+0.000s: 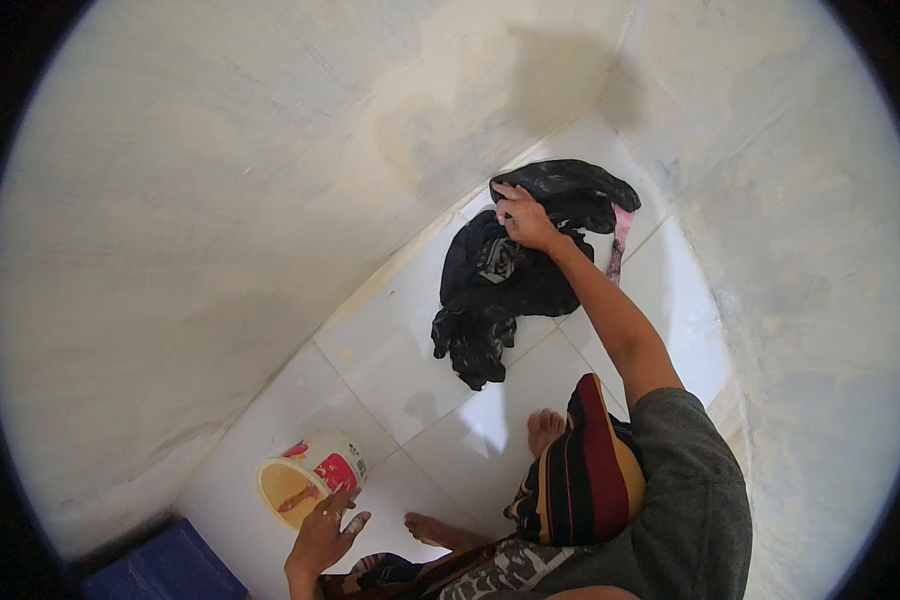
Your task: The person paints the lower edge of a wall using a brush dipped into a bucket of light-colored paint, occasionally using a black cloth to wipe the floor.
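A bundled black cloth [515, 290] lies on the white tiles by the wall, with pale smudges and a grey patterned patch. My right hand [526, 216] is stretched far forward, its fingers closed on a fold at the bundle's far side. Beyond the hand a smoother black piece [570, 182] bulges up, and a strip of pink patterned cloth [622, 232] shows at its right end. At the lower left my left hand [328, 532] has its fingers apart, with pale smears on them, at the rim of a white bucket [345, 458]. The bucket's inside is yellowish, with a reddish-brown mark.
Smeared, pale plaster walls rise on the left [210, 200] and right [790, 240], meeting in a far corner. A dark blue box-like object [170, 568] stands at the lower left. My bare feet [545, 430] rest on the tiled floor [390, 390], below striped cloth over my knee [580, 480].
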Tool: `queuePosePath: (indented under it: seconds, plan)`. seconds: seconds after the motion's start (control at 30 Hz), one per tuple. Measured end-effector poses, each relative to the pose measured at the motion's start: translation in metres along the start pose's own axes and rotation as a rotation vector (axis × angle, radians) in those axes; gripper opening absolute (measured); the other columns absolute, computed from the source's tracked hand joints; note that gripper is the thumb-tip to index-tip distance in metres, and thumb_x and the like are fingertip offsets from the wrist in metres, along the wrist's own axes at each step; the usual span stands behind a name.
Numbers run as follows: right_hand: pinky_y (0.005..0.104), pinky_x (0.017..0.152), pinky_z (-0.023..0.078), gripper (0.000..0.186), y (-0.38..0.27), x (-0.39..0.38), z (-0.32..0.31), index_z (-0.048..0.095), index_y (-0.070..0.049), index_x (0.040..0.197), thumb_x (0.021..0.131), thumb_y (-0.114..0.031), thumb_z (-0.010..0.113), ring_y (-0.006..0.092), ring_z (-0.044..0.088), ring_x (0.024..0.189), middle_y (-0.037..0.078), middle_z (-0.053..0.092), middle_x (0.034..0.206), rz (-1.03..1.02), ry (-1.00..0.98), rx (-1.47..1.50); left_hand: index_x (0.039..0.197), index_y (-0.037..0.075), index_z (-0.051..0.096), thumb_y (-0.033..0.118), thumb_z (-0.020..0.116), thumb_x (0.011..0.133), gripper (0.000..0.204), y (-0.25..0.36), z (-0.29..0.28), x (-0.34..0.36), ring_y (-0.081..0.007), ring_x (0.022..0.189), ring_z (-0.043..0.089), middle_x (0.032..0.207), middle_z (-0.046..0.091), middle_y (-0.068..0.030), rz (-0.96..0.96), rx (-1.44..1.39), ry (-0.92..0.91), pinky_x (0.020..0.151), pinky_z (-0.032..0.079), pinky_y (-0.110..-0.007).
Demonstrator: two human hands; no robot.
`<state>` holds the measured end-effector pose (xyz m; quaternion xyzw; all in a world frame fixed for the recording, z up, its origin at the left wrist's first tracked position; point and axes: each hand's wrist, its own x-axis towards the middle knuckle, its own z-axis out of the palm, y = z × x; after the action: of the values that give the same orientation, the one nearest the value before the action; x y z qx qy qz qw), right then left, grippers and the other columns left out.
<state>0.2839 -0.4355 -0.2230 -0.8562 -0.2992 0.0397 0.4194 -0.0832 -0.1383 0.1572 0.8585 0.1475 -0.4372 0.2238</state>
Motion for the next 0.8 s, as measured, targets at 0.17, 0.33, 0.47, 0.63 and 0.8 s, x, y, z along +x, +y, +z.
queuePosePath:
  seconds: [0.17, 0.33, 0.47, 0.63, 0.8]
  plan:
    - [0.0509, 0.109, 0.029, 0.007, -0.011, -0.001, 0.015, 0.055, -0.008, 0.078, 0.073, -0.003, 0.056, 0.0392, 0.043, 0.126, 0.020, 0.047, 0.135, 0.018, -0.018, 0.017, 0.120, 0.003, 0.053, 0.026, 0.062, 0.088, 0.041, 0.010, -0.004, -0.002, -0.0328, 0.096, 0.062, 0.106, 0.063, -0.0191, -0.025, 0.005, 0.015, 0.082, 0.049, -0.042]
    - [0.0505, 0.108, 0.031, 0.007, -0.012, -0.002, 0.021, 0.057, -0.007, 0.079, 0.074, -0.003, 0.058, 0.0398, 0.044, 0.124, 0.022, 0.047, 0.134, 0.011, -0.027, 0.021, 0.121, 0.005, 0.053, 0.027, 0.062, 0.089, 0.040, 0.015, -0.008, 0.000, -0.0331, 0.098, 0.062, 0.106, 0.063, -0.0197, -0.054, 0.018, -0.012, 0.084, 0.049, -0.042]
    - [0.0505, 0.107, 0.032, 0.008, -0.017, 0.001, 0.031, 0.057, -0.007, 0.079, 0.073, -0.002, 0.059, 0.0406, 0.045, 0.123, 0.023, 0.047, 0.134, 0.038, -0.055, 0.096, 0.122, 0.005, 0.053, 0.030, 0.061, 0.089, 0.041, 0.025, -0.014, -0.002, -0.0343, 0.099, 0.061, 0.104, 0.063, -0.0205, -0.089, -0.004, -0.015, 0.084, 0.048, -0.044]
    - [0.0508, 0.106, 0.033, 0.008, -0.019, 0.002, 0.051, 0.057, -0.007, 0.078, 0.072, -0.001, 0.059, 0.0414, 0.045, 0.122, 0.023, 0.047, 0.134, 0.009, -0.106, 0.137, 0.123, 0.005, 0.052, 0.031, 0.059, 0.090, 0.043, 0.027, -0.014, -0.003, -0.0360, 0.098, 0.061, 0.102, 0.063, -0.0212, -0.109, 0.063, -0.041, 0.084, 0.047, -0.045]
    - [0.0495, 0.103, 0.037, 0.008, -0.036, -0.003, 0.077, 0.058, -0.007, 0.079, 0.072, -0.002, 0.060, 0.0412, 0.047, 0.120, 0.022, 0.046, 0.136, 0.045, -0.091, 0.236, 0.125, 0.005, 0.051, 0.032, 0.059, 0.090, 0.045, 0.043, -0.020, 0.005, -0.0368, 0.099, 0.060, 0.102, 0.063, -0.0208, -0.149, 0.071, -0.059, 0.085, 0.047, -0.044]
